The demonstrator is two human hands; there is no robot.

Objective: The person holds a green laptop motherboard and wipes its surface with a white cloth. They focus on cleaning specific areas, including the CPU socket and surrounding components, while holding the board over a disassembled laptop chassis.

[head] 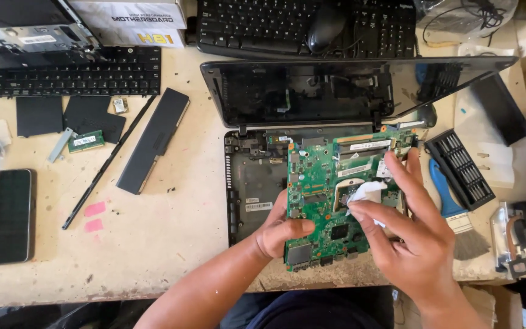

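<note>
The open laptop shell (257,183) sits at the middle of the bench, its bottom tray mostly bare on the left with the green circuit board (321,201) lifted over its right half, and the dark screen (312,91) tipped back at twelve o'clock. At three o'clock a black bit case (461,170) holds rows of screwdriver bits, with a blue-handled brush (452,207) just beside it. My left hand (281,228) comes in from six o'clock and grips the board's lower left edge, thumb lying across the top, fingers curled under. My right hand (412,231) reaches from five o'clock, fingers closed narrowly on a white cloth (366,194) pressed against the board near its centre. The board is crowded with chips, slots and white labels, tilted slightly.
</note>
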